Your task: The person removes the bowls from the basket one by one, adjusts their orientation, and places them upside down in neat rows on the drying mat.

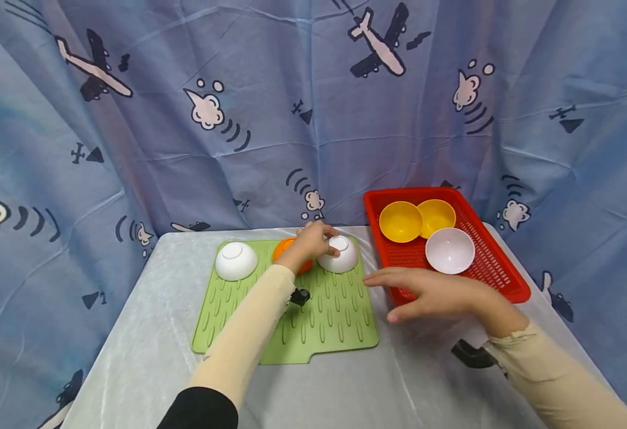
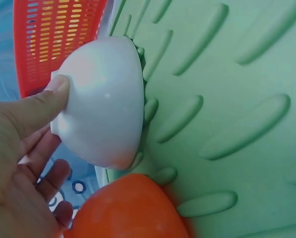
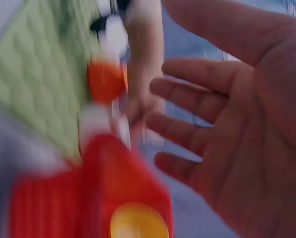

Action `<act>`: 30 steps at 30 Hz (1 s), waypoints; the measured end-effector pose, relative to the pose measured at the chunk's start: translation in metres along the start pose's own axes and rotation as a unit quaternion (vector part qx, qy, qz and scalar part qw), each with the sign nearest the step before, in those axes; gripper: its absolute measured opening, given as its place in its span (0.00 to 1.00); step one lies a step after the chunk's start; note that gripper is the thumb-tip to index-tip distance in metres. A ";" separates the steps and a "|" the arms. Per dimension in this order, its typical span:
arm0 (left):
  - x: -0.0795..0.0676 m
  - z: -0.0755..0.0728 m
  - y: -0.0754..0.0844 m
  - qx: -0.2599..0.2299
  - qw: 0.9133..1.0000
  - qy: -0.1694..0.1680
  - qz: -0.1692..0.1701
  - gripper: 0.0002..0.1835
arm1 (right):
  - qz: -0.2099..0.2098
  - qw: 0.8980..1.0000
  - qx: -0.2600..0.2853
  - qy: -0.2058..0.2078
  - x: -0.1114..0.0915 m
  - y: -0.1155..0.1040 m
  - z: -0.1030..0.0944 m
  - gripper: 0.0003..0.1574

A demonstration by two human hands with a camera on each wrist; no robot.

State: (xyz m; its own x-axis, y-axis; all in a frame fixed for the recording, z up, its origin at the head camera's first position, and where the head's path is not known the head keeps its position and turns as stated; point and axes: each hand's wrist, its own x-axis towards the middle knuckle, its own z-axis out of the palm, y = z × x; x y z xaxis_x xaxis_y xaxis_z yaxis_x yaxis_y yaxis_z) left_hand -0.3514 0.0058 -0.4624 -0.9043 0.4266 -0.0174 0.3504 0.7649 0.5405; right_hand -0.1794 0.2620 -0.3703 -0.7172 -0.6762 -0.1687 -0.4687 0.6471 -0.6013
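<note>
A white bowl (image 1: 339,257) sits upside down at the back right of the green drying mat (image 1: 318,325). My left hand (image 1: 313,241) pinches it by its raised foot; in the left wrist view the thumb (image 2: 58,94) presses one side and fingers reach behind. Beneath that wrist is an orange bowl (image 2: 130,208), partly covered in the head view. Another upturned white bowl (image 1: 236,262) lies at the mat's back left. My right hand (image 1: 436,292) hovers by the near left side of the red basket (image 1: 404,256), fingers extended and holding nothing.
Inside the basket, two yellow bowls (image 1: 401,221) and one white bowl (image 1: 449,250) lie with their openings up. A pale cloth (image 1: 147,333) covers the table. Behind it hangs a blue curtain (image 1: 270,119) with airplane prints.
</note>
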 end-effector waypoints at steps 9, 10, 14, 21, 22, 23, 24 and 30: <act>-0.001 -0.005 0.005 0.027 0.998 0.012 -0.046 0.26 | 0.031 0.980 -0.141 0.140 -0.017 0.099 -0.067 0.38; -0.001 -0.005 0.006 0.030 0.998 0.011 -0.047 0.26 | 0.028 0.976 -0.167 0.140 -0.018 0.108 -0.070 0.39; 0.000 -0.001 0.010 0.036 0.998 0.003 -0.042 0.26 | 0.040 0.964 -0.231 0.125 -0.023 0.137 -0.079 0.47; -0.001 0.006 0.005 0.026 1.000 0.005 -0.009 0.26 | 0.070 0.964 -0.239 0.088 -0.030 0.169 -0.079 0.56; -0.001 0.006 0.004 0.031 1.000 0.006 -0.001 0.26 | 0.071 0.964 -0.241 0.085 -0.030 0.172 -0.079 0.56; 0.000 0.007 0.002 0.037 0.999 0.007 0.008 0.27 | 0.077 0.964 -0.243 0.080 -0.030 0.175 -0.080 0.57; 0.000 0.007 0.000 0.045 0.999 0.008 0.016 0.27 | 0.081 0.963 -0.245 0.077 -0.030 0.177 -0.081 0.58; 0.003 0.008 -0.006 0.051 0.998 0.015 0.034 0.29 | 0.088 0.964 -0.244 0.061 -0.026 0.178 -0.085 0.64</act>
State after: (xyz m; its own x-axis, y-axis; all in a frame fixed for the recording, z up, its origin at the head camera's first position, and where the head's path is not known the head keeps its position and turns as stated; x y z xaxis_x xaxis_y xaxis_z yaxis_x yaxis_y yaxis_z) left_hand -0.3540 0.0064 -0.4722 -0.8841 0.4654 0.0422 0.4324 0.7806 0.4513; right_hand -0.2878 0.4249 -0.4065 -0.8486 -0.5144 -0.1239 -0.5003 0.8563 -0.1284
